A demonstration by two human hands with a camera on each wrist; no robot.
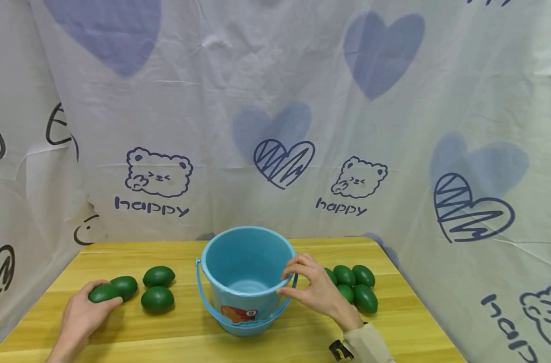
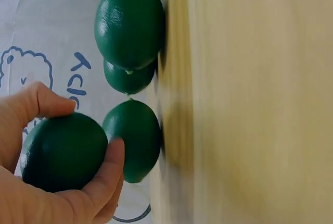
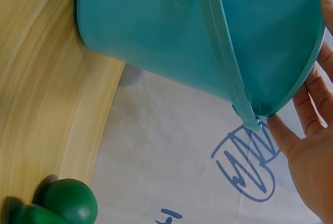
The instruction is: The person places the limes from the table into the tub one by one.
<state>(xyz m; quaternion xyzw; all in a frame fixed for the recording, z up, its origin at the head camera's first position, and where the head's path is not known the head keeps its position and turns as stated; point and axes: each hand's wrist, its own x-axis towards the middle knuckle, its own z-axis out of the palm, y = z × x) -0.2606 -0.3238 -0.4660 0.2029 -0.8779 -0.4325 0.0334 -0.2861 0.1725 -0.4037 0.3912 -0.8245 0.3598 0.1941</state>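
Nearest, a beige sleeve (image 1: 370,343) leads to the right hand (image 1: 314,287), its grip pinching the right rim of a blue bucket (image 1: 268,302). The left hand (image 1: 82,312) grips a green fruit (image 2: 65,151) between thumb and fingers, raised off the wooden worktop (image 1: 175,340). Three loose green fruits (image 1: 157,300) lie between that hand and the bucket, which stands upright mid-worktop. Beyond the right hand sits a cluster of fruits (image 1: 365,298), partly hidden. Behind hangs a pale printed cloth (image 1: 212,96) with hearts and bears.
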